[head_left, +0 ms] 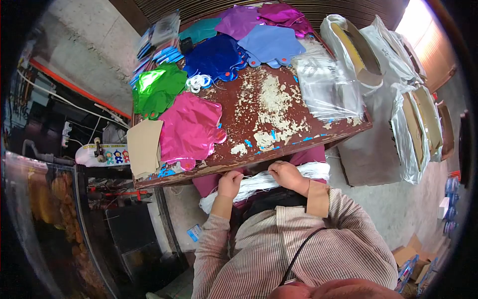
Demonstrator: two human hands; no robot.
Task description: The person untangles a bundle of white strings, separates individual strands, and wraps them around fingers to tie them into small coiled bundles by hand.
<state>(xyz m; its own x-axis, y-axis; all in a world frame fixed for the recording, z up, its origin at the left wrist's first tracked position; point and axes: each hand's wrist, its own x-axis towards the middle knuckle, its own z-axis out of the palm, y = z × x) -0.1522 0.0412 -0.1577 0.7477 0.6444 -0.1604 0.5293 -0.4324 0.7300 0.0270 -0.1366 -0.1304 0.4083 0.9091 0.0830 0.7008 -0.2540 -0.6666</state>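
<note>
A long bundle of white strings lies across the lap, in front of the table's near edge. My left hand is at the bundle's left part, fingers closed. My right hand rests over its upper edge further right, fingers bent together. What either hand pinches is too small to make out. A brown cardboard piece sits at my right wrist. On the worn red-brown table ahead are a pink foil piece, a green one and a coil of white string.
Blue, teal and purple foil pieces line the table's back. Clear plastic bags lie at its right. Open bags with cardboard stand on the right. Tan card overhangs the left corner, near a skateboard.
</note>
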